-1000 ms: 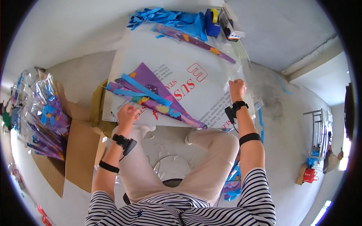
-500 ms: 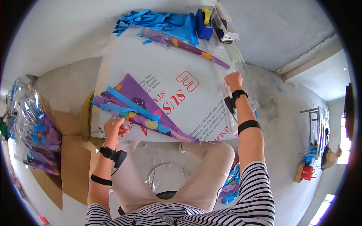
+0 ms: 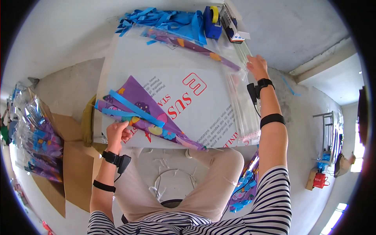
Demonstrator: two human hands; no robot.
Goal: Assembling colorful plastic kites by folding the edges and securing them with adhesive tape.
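Observation:
On the table lies a folded purple printed fabric piece (image 3: pixel 154 127), narrowing toward the near edge. Two blue ribbon strips (image 3: pixel 135 107) rest across its wide left end. My left hand (image 3: pixel 118 134) is at that piece's near edge, fingers curled and fingertips against it. Whether they pinch anything is hidden. My right hand (image 3: pixel 257 67) reaches to the table's far right side, fingers apart, beside a bundle of thin pale sticks (image 3: pixel 243 50). Below that hand, long clear plastic sleeves (image 3: pixel 244 113) lie along the right edge. A rolled purple piece (image 3: pixel 203 51) lies farther back, partly under clear plastic.
Blue ribbons (image 3: pixel 164 23) are heaped at the table's back, next to a blue tape dispenser (image 3: pixel 212 27) and an opened small box (image 3: pixel 234 29). An open carton (image 3: pixel 80 156) stands at left, near plastic-wrapped purple packs (image 3: pixel 41 141). More purple pieces (image 3: pixel 244 192) lie right of my legs.
My right hand has moved away and slightly right, its closed fingers spreading apart toward the sticks. The sleeves at the right edge show more fully. My left hand has stayed nearly still.

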